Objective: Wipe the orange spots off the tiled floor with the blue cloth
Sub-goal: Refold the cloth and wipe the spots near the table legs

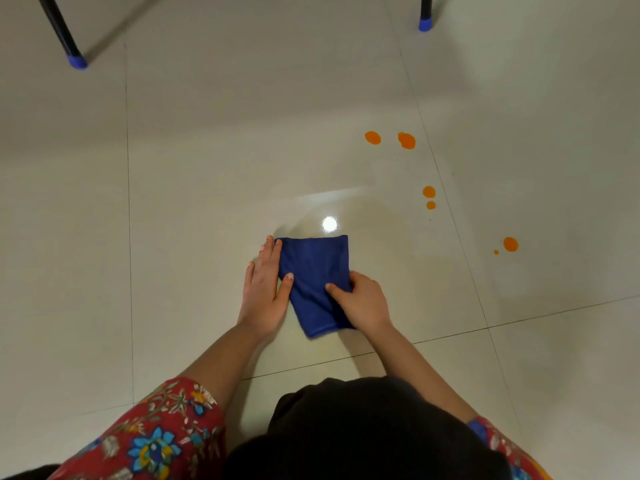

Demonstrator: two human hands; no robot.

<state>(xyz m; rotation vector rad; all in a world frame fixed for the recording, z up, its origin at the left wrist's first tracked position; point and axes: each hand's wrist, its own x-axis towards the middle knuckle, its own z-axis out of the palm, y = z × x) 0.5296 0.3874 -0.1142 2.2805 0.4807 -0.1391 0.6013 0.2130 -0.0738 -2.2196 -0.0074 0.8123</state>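
Note:
A folded blue cloth (313, 271) lies flat on the pale tiled floor (207, 168), in front of my knees. My left hand (265, 292) lies flat with straight fingers along the cloth's left edge, thumb resting on the fabric. My right hand (362, 301) grips the cloth's near right edge, thumb on top and fingers curled under. Several orange spots dot the floor to the right and beyond the cloth: two at the far side (372, 137) (406, 140), a pair further right (429, 192), and one with a tiny dot beside it at the far right (510, 244).
Two black chair or table legs with blue caps stand at the far left (77, 60) and far right (425, 25). A bright lamp reflection (329, 224) sits just beyond the cloth. My dark trousers and red flowered sleeves fill the bottom.

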